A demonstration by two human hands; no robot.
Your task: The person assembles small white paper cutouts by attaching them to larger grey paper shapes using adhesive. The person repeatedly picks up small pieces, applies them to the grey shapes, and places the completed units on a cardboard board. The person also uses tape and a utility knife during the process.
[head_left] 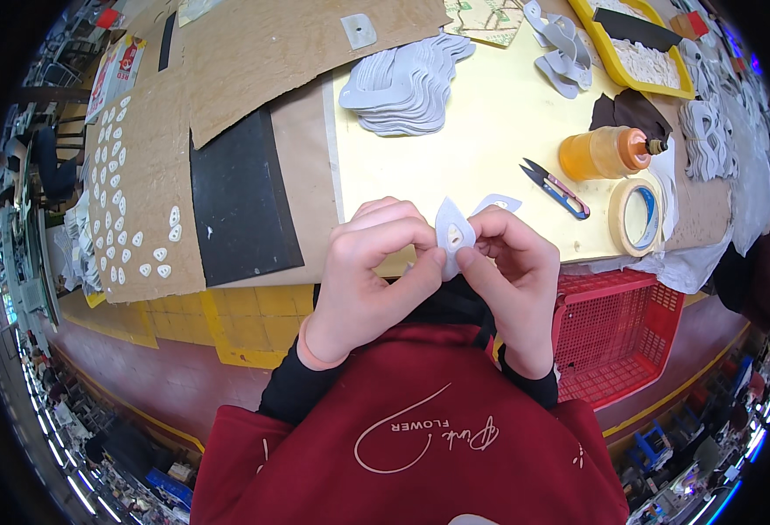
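Between my two hands, at the table's near edge, is a light grey cut fabric piece (448,214) with a pointed top. A small whitish part with a dark hole shows in its middle. My left hand (381,258) pinches its left edge between thumb and fingers. Opposite, my right hand (516,262) pinches the right edge. Another grey flap (497,203) sticks out behind my right fingers; whether it belongs to the same piece I cannot tell. Beyond my hands lies a thick stack of similar grey pieces (402,87).
Right of my hands are thread snips (556,188), an orange-filled bottle (608,154) and a tape roll (621,219). Farther back stands a yellow tray (684,79) of small white parts. Cardboard at left bears many white parts (122,201). A red crate (617,337) sits below the table.
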